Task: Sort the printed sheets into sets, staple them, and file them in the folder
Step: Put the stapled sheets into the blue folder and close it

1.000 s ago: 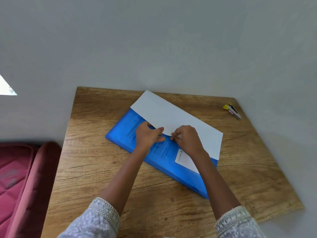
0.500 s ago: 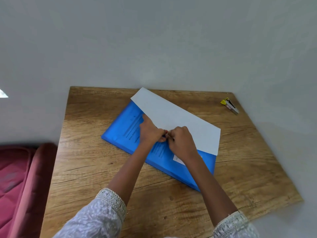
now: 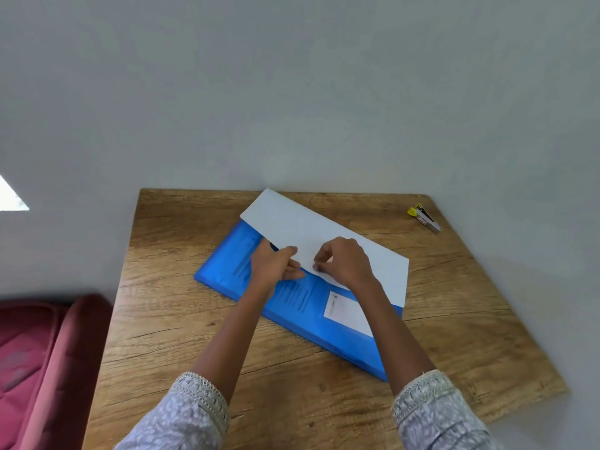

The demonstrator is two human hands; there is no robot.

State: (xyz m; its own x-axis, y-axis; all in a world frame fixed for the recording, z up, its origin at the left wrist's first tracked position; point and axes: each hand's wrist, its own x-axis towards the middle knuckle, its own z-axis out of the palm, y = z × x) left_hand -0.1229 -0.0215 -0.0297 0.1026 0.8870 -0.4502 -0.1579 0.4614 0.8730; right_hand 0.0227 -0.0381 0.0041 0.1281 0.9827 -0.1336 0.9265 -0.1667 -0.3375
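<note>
A translucent blue folder (image 3: pixel 337 332) lies slantwise in the middle of the wooden table (image 3: pixel 168 319), with printed text showing through it and a white label near its right end. White sheets (image 3: pixel 363 245) stick out of its far long edge. My left hand (image 3: pixel 276 266) and my right hand (image 3: pixel 344 263) meet at the sheets' near edge and both pinch it. A small yellow and silver stapler (image 3: pixel 425 218) lies apart at the table's far right corner.
A grey wall rises directly behind the table. A dark red upholstered seat (image 3: pixel 48 362) stands against the table's left side. The table's right edge runs diagonally close to the stapler.
My hands have parted slightly on the sheets' near edge and the right hand has lifted a little. The folder and stapler stay where they were; the view has shifted.
</note>
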